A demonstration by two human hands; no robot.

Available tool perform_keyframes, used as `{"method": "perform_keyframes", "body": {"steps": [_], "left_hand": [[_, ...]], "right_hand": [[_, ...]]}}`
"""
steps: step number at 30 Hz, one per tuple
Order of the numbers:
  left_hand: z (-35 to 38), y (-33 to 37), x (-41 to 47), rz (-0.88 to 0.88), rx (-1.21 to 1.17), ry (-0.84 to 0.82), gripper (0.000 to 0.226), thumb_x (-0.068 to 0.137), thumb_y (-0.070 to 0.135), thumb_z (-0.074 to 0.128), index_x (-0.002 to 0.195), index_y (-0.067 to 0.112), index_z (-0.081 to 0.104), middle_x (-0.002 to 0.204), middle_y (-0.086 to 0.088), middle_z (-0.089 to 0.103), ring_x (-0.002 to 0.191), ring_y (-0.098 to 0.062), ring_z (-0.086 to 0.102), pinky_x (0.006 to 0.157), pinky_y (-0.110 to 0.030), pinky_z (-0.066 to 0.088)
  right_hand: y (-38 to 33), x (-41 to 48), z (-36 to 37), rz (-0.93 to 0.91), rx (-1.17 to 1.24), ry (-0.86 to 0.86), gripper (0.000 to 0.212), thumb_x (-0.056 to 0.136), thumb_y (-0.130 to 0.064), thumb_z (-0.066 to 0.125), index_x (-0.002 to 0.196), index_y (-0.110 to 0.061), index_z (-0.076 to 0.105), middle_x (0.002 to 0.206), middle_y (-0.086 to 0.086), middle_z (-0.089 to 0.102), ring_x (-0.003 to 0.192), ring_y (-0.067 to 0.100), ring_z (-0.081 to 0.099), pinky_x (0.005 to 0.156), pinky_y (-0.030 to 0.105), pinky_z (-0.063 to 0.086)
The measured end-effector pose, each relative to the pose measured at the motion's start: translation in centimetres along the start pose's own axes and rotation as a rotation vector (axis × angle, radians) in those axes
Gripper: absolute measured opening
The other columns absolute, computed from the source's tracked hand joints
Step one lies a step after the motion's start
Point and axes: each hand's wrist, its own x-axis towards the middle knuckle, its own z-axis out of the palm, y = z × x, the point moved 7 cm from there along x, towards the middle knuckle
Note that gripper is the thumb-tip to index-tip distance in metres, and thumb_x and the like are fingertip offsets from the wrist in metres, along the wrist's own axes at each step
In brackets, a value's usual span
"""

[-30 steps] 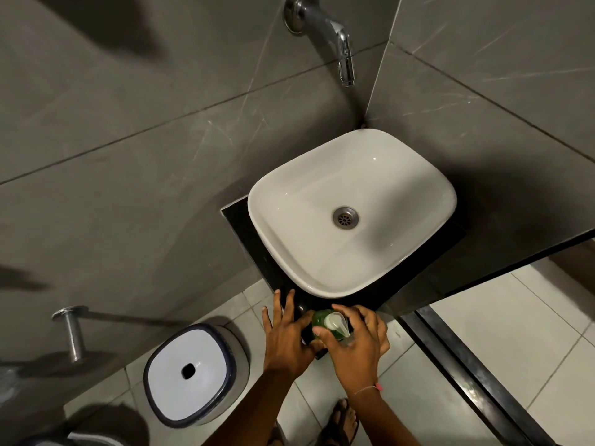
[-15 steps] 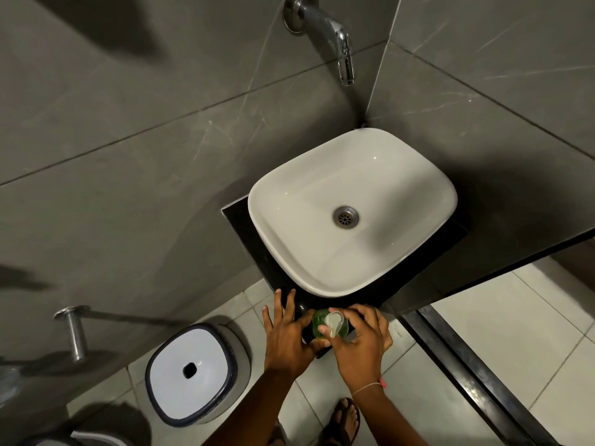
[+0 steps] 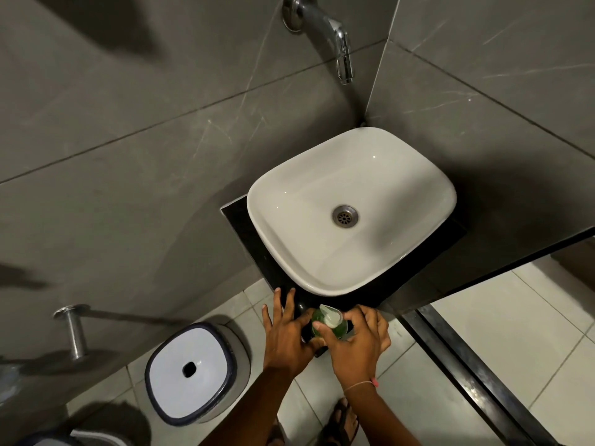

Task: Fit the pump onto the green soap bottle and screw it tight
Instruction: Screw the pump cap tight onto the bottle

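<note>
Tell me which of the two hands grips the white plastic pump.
The right hand, with the pink wrist thread: its fingertips pinch the white plastic pump atop the green soap bottle. The left hand lies beside the bottle, fingers straight.

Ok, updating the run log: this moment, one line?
pump on green bottle | left hand braces bottle | right hand grips pump

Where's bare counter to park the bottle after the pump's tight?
Bare: black counter strip between wall and basin, plus the strip off its front-right rim. Crowded: near corner, left hand and right hand around green soap bottle and pump.
</note>
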Motion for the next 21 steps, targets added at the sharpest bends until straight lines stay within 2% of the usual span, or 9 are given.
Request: {"method": "perform_keyframes", "body": {"steps": [3,6,9,12,17,21], "left_hand": [[0.08,-0.05,0.06,0.010,0.005,-0.004,0.061,0.072,0.064,0.058,0.126,0.035,0.056,0.162,-0.002,0.010,0.145,-0.024,-0.023,0.117,-0.059,-0.006],[-0.01,0.03,0.06,0.015,-0.013,0.006,0.062,0.070,0.068,0.053,0.123,0.034,0.059,0.162,-0.003,0.011,0.146,-0.024,-0.021,0.117,-0.059,-0.006],[-0.06,0.11,0.03,0.016,-0.015,0.016,0.070,0.070,0.071,0.053,0.129,0.034,0.054,0.162,-0.003,0.011,0.146,-0.025,-0.019,0.116,-0.056,-0.010],[-0.11,0.06,0.04,0.012,-0.012,0.015,0.068,0.072,0.069,0.052,0.128,0.032,0.055,0.162,-0.003,0.011,0.146,-0.024,-0.020,0.117,-0.059,-0.006],[-0.16,0.15,0.06,0.016,-0.009,0.013,0.071,0.069,0.074,0.044,0.126,0.032,0.058,0.162,-0.003,0.011,0.146,-0.024,-0.020,0.117,-0.061,-0.003],[0.00,0.08,0.02,0.012,0.006,0.010,0.068,0.071,0.071,0.049,0.127,0.034,0.056,0.162,-0.003,0.011,0.146,-0.025,-0.020,0.117,-0.061,-0.004]], "right_hand": [[0.07,-0.40,0.09,-0.005,0.004,-0.002,0.043,0.057,-0.052,0.083,0.088,-0.030,0.063,0.111,-0.008,0.054,0.122,0.024,0.041,0.097,0.048,0.029],[0.08,-0.52,-0.01,-0.054,0.035,-0.029,0.044,0.062,-0.056,0.073,0.102,-0.038,0.067,0.115,-0.013,0.051,0.125,0.020,0.038,0.099,0.048,0.026],[0.06,-0.11,-0.30,-0.037,0.054,-0.001,0.033,0.059,-0.045,0.077,0.089,-0.034,0.070,0.108,-0.015,0.052,0.120,0.025,0.043,0.095,0.043,0.027],[0.00,-0.04,0.04,-0.012,0.024,-0.003,0.035,0.057,-0.040,0.086,0.082,-0.030,0.065,0.104,-0.014,0.049,0.116,0.023,0.042,0.093,0.038,0.024],[0.47,-0.24,0.12,-0.034,0.016,-0.024,0.042,0.060,-0.050,0.081,0.096,-0.034,0.068,0.112,-0.006,0.056,0.119,0.021,0.040,0.093,0.039,0.024],[0.35,-0.08,-0.15,-0.036,0.019,0.002,0.036,0.057,-0.050,0.079,0.085,-0.032,0.067,0.106,-0.006,0.060,0.116,0.025,0.045,0.093,0.046,0.029]]}}
